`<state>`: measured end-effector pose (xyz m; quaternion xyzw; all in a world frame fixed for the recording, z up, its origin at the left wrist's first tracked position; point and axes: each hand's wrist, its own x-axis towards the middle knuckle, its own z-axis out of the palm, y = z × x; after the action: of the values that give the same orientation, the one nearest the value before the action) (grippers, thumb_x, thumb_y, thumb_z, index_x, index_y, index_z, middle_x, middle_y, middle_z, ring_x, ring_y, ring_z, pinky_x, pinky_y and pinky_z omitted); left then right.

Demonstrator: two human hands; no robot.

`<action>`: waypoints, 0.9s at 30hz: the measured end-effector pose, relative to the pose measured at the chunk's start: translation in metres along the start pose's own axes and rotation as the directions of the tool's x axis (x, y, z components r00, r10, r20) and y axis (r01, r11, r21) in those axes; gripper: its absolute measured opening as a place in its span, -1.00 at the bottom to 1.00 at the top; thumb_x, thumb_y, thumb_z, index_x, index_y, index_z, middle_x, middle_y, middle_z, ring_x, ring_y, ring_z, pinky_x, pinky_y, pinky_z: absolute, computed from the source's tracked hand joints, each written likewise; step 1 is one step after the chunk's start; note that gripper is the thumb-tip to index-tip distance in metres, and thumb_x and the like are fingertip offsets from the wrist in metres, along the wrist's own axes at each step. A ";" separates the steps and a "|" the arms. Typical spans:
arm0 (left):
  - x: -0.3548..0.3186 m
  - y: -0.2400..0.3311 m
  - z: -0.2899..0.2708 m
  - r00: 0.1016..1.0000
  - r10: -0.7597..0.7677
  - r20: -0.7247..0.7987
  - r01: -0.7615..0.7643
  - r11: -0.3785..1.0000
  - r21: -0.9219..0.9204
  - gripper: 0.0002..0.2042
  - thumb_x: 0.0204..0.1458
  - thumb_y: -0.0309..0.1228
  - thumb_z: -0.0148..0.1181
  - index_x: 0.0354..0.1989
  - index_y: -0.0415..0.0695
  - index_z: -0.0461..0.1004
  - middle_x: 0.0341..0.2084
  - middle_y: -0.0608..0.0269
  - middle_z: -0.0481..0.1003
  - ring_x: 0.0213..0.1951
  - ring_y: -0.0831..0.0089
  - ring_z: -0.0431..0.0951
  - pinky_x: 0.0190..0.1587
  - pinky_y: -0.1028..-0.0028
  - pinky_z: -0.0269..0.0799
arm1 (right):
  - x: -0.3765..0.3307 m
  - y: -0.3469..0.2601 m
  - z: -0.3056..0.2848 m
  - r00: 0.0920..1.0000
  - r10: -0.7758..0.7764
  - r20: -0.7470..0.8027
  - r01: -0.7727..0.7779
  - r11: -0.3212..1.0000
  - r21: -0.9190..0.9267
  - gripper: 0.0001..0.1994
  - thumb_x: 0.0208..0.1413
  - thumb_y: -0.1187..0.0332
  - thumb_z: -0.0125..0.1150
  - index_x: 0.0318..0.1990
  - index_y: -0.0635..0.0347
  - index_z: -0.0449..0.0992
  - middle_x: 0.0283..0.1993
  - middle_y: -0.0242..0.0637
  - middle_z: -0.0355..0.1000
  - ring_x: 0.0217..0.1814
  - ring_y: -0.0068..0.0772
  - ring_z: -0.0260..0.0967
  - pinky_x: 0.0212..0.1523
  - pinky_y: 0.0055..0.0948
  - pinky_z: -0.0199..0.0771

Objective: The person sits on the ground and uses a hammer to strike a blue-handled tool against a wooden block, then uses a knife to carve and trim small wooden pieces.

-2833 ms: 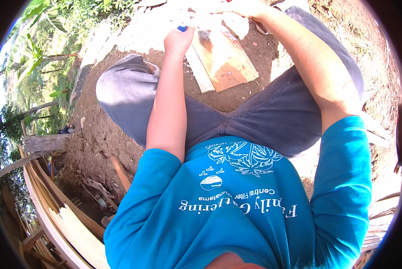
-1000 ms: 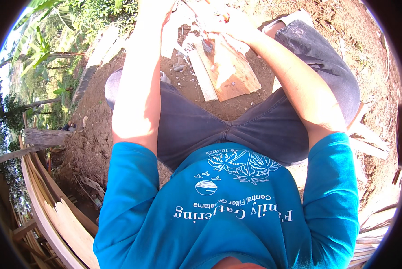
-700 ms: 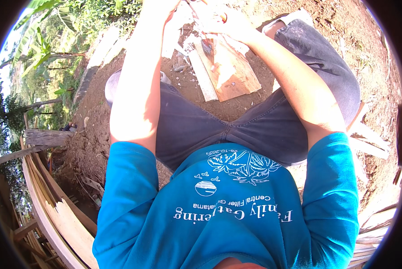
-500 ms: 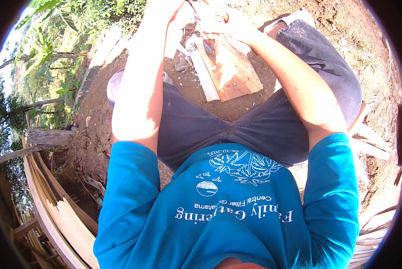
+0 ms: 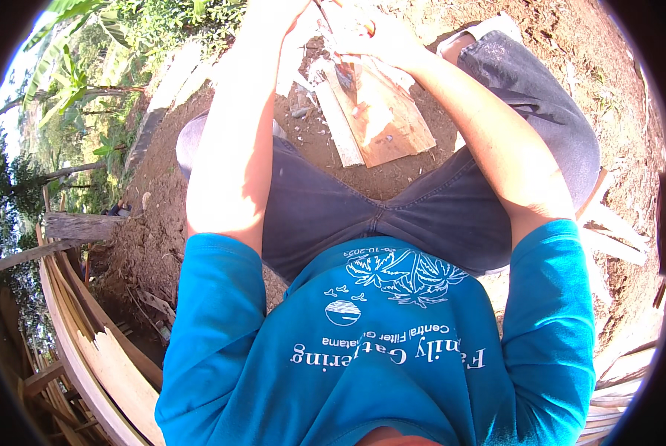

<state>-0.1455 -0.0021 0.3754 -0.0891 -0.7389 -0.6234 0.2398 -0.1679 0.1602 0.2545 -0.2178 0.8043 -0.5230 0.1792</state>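
At the upper edge, in glaring sunlight, my right hand [image 5: 381, 36] is closed, with a ring on one finger; what it grips is washed out. A thin dark stick-like piece [image 5: 322, 15] runs between it and my left hand [image 5: 282, 9]. The left hand's fingers are cut off by the frame's edge. Just below the hands, a flat brown wooden board [image 5: 394, 130] lies on the ground between my legs. Along its left side is a narrow pale wood strip [image 5: 342, 137]. White scraps [image 5: 318, 73] are scattered at the far end of the strip.
My legs in dark trousers [image 5: 311, 186] are spread around the board on bare soil [image 5: 154, 215]. Long split wooden slats [image 5: 117, 372] stand at the lower left, beside a weathered beam [image 5: 80, 226]. Pale wood pieces [image 5: 612, 234] lie at the right. Green plants [image 5: 177, 30] grow at the upper left.
My left forearm has shifted slightly to the right, and more of the thin dark piece shows between the hands. The board and strip have not moved.
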 end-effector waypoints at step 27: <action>0.000 0.002 0.004 0.998 -0.043 -0.035 0.046 0.997 0.065 -0.88 0.23 -0.39 0.22 -0.22 -0.14 0.43 -0.67 0.36 0.40 -0.70 0.59 0.39 -0.65 0.54 0.34 | 0.008 0.009 0.009 0.988 -0.111 0.109 0.077 0.957 0.279 -0.61 0.08 0.33 0.44 0.06 0.22 0.58 -0.06 -0.28 0.62 -0.02 -0.45 0.53 0.05 -0.39 0.52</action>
<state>-0.1459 0.0024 0.3765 -0.0543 -0.7568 -0.6051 0.2410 -0.1710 0.1525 0.2425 -0.2609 0.7005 -0.6225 0.2320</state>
